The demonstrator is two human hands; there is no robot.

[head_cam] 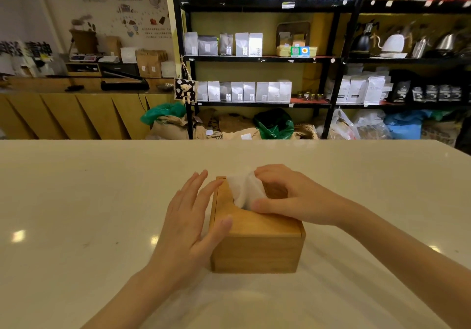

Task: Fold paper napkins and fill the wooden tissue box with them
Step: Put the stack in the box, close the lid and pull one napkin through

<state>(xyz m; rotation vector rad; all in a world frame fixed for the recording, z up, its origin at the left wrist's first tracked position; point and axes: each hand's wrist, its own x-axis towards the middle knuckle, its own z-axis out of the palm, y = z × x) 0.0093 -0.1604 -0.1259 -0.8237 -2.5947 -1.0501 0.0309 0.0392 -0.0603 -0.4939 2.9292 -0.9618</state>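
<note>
A wooden tissue box (257,249) stands on the white table (76,201), lid on, near the middle of the view. A white paper napkin (246,189) sticks up through the slot in the lid. My right hand (285,196) lies over the top of the box and pinches the napkin between thumb and fingers. My left hand (191,219) rests flat against the box's left side, fingers spread, thumb on the lid's edge. The box's inside is hidden.
The table's far edge (229,140) runs across the middle of the view. Beyond it stand black shelves (257,58) with bags and kettles, sacks on the floor, and a wooden counter (76,86) at the left.
</note>
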